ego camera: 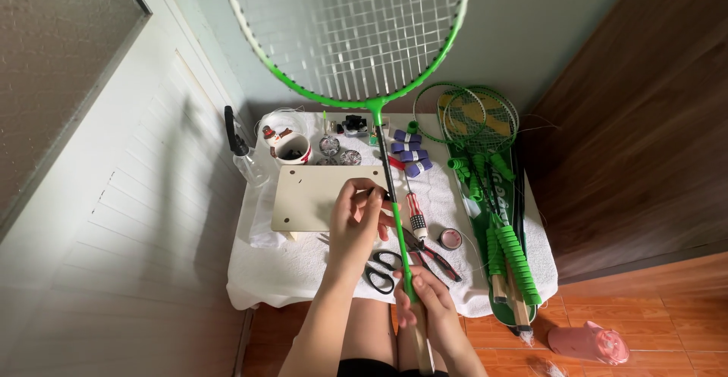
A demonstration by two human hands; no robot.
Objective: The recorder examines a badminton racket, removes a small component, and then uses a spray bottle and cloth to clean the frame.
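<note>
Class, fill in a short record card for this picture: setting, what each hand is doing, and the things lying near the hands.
Setting: small table under a white towel
Left hand: fingers pinch the racket shaft
Right hand: grips the green racket low on its handle
Racket pose: upright, head raised toward the camera
Near the hands: scissors, pliers, screwdriver, pale board
Right side: more green rackets

Soft daylight, sharp focus, perhaps wide-angle distortion.
</note>
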